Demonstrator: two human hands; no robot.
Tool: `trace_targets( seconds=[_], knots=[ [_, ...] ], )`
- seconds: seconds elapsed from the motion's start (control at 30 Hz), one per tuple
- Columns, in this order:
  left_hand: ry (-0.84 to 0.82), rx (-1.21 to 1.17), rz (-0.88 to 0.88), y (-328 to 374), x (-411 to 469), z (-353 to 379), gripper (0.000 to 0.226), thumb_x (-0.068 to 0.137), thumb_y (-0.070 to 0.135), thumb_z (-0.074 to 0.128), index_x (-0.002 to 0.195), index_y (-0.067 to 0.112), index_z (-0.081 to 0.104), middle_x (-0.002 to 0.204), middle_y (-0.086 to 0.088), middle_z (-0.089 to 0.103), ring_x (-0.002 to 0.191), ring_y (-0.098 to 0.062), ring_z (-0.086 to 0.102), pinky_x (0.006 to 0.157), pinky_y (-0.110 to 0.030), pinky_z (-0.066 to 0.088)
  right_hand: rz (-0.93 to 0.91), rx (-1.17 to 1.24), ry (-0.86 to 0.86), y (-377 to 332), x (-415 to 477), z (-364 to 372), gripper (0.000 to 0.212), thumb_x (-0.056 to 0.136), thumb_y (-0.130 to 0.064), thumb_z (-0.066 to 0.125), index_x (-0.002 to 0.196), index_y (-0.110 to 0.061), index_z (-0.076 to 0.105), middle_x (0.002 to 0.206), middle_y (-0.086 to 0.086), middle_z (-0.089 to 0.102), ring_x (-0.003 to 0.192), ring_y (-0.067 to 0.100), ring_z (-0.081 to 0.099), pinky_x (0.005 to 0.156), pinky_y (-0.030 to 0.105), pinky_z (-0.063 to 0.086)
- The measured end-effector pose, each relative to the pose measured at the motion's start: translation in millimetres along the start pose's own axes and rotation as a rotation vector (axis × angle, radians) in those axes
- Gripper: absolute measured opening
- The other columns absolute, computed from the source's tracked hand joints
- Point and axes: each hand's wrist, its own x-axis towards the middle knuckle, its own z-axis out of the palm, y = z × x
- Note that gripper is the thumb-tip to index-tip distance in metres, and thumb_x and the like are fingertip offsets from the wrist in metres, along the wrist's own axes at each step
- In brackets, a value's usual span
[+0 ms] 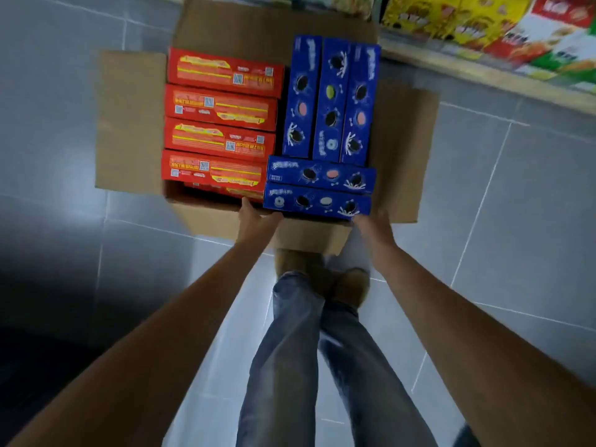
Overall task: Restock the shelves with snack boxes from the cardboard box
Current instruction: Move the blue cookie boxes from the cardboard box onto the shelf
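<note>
As the open brown cardboard box (222,225) on the grey tiled floor (522,195) is packed to its rim, I judge the restocking barely begun; every snack box I can see is inside it.

My left hand (258,221) is at the near wall of the cardboard box, thumb lifted, fingers curled against the left end of the nearest long blue snack box (317,203); whether they have closed on it I cannot tell. My right hand (371,222) meets that box's right end; its fingers are hidden, so I cannot tell their state.

Inside, a second crosswise blue box (322,174) lies just behind the nearest; three lengthwise blue boxes (332,98) fill the far right. The left half holds four flat red snack boxes (222,108), another showing beneath the nearest.

Beyond the cardboard box's far right corner, a wooden shelf (483,72) carries yellow and red packets (451,17).
</note>
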Motion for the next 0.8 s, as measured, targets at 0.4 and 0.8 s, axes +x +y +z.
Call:
trace_targets(
  seconds=[0.4, 0.8],
  knots=[
    [-0.147, 0.014, -0.037, 5, 7, 13, 0.056, 0.078, 0.009, 0.059, 0.131, 0.011, 0.042, 0.128, -0.011, 0.05, 0.115, -0.022, 0.05, 0.092, -0.035, 0.043, -0.023, 0.102, 0.018, -8, 10, 1, 0.022, 0.087, -0.01, 0.057, 0.109, -0.006, 0.057, 0.092, 0.007, 0.06, 0.068, 0.008, 0.053, 0.047, 0.015, 0.043],
    [-0.004, 0.077, 0.302, 96, -128, -29, 0.035, 0.087, 0.024, 0.058, 0.119, 0.014, 0.051, 0.112, -0.008, 0.058, 0.097, -0.022, 0.06, 0.084, -0.04, 0.054, -0.194, 0.062, 0.109, -96, -120, -96, 0.008, 0.088, -0.012, 0.05, 0.085, -0.007, 0.056, 0.093, 0.013, 0.059, 0.065, 0.018, 0.052, 0.049, 0.021, 0.038]
  ],
)
